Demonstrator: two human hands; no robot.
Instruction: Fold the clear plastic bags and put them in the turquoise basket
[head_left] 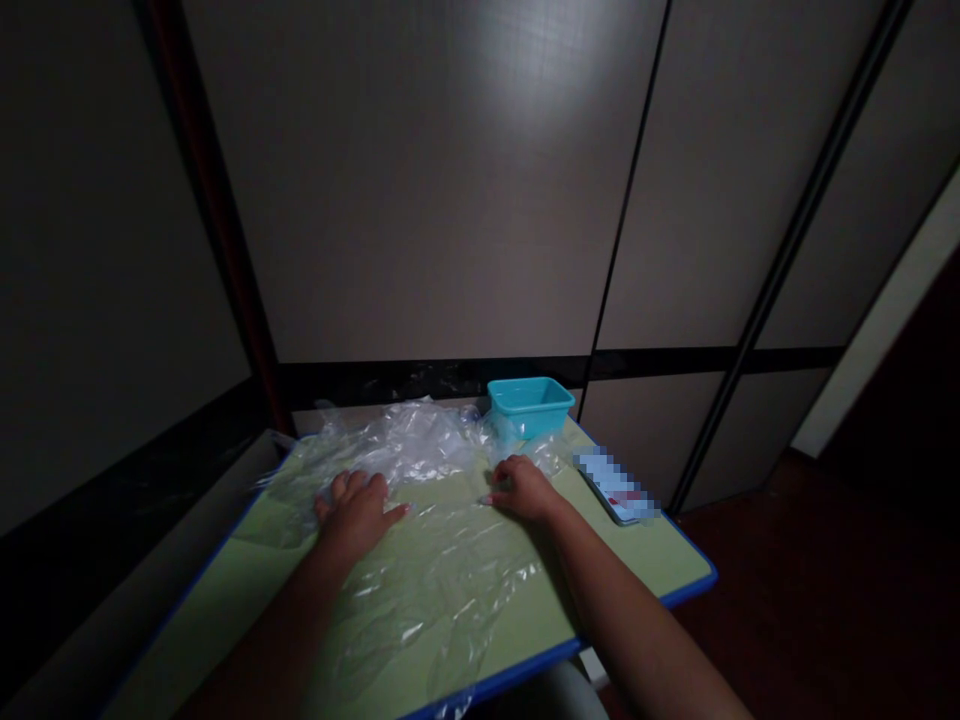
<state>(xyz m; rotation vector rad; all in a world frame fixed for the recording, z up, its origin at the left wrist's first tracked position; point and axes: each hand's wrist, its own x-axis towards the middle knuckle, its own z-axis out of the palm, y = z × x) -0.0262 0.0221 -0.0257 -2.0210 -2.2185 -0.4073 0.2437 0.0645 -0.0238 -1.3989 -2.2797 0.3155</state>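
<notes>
Clear, crinkled plastic film lies over much of the small green table, bunched up toward the back and flatter near the front edge. My left hand rests on the film left of the middle, its fingers apart and thumb stretched to the right. Right of the middle, my right hand touches the film with its fingers curled and the thumb pointing left. Whether a fold of film is between those fingers is too small to tell.
A turquoise plastic basket stands at the table's back edge. A phone with a blurred screen lies near the right edge. The green table has a blue rim. Behind it rise large wardrobe panels.
</notes>
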